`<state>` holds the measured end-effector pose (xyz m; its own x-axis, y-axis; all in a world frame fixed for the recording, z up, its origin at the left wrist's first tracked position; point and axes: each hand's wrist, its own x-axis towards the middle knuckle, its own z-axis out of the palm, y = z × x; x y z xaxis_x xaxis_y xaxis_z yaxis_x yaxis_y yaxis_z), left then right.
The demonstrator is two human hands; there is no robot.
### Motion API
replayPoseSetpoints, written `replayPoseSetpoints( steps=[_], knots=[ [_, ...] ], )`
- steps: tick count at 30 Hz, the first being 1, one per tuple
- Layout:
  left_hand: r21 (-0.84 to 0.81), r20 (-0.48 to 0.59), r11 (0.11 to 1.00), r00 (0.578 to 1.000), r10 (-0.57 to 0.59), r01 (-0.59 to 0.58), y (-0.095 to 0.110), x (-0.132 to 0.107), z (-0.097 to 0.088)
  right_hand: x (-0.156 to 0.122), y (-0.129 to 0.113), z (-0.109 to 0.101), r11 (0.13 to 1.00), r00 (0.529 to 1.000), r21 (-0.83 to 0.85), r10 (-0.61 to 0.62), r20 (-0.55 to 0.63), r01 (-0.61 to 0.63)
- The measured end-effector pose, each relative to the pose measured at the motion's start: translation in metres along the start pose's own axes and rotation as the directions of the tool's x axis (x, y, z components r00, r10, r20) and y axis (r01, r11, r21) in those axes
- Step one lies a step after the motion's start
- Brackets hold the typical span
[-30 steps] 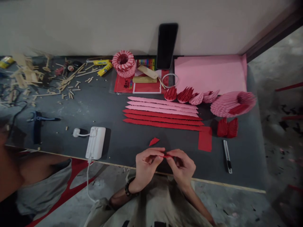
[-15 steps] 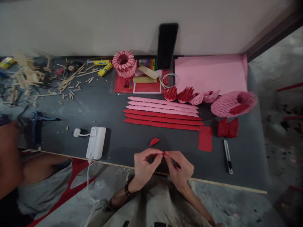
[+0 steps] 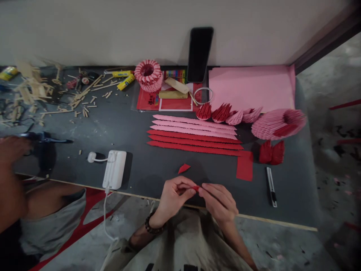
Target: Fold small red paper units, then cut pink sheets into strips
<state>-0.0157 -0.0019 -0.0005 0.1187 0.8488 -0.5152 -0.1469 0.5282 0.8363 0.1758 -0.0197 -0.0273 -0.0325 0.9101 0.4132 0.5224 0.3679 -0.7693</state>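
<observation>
Through the head camera I have the small red paper piece (image 3: 195, 188) right between the fingertips of both hands, just above the near side of the dark tabletop (image 3: 146, 165). My left hand (image 3: 175, 194) pinches it, thumb and forefinger drawn together on its left part; my right hand (image 3: 221, 203) meets its right end with thumb and fingertips nearly closed. Much of the piece is hidden by the fingers. What I can see runs left to right, its long axis roughly along the table's near edge; I cannot tell which end is the pointed one.

Both hands come up from the near edge and angle inward, backs upward. The left wrist wears a beaded bracelet (image 3: 153, 223); the right hand's fingers lie close side by side. Just beyond the left fingers, a jagged red paper scrap (image 3: 184, 168) lies on the table, touching neither hand.
</observation>
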Motion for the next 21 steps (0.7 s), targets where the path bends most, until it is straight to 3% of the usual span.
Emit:
replayPoseSetpoints(
  steps=[2, 5, 10, 17, 21],
  knots=[
    [0.056, -0.062, 0.996, 0.995, 0.072, -0.069, -0.001, -0.003, 0.004, 0.006, -0.003, 0.009, 0.996, 0.998, 0.084, -0.014, -0.061, 0.019],
    [0.094, -0.118, 0.986, 0.982, 0.151, -0.140, -0.003, -0.007, 0.010, 0.011, -0.008, 0.015, 0.973, 0.997, 0.219, 0.072, -0.021, -0.066],
    [0.079, -0.108, 0.977, 0.972, 0.207, -0.199, -0.003, -0.008, 0.009, 0.012, -0.011, 0.010, 0.926, 0.988, 0.344, 0.141, 0.062, -0.154],
    [0.124, -0.114, 0.954, 0.951, 0.287, -0.273, -0.004, -0.011, 0.005, 0.010, -0.013, 0.012, 0.892, 0.968, 0.376, 0.235, 0.089, -0.251],
    [0.259, -0.115, 0.913, 0.928, 0.354, -0.316, -0.012, -0.014, 0.005, 0.007, -0.014, 0.013, 0.887, 0.959, 0.367, 0.269, 0.084, -0.281]
  ],
)
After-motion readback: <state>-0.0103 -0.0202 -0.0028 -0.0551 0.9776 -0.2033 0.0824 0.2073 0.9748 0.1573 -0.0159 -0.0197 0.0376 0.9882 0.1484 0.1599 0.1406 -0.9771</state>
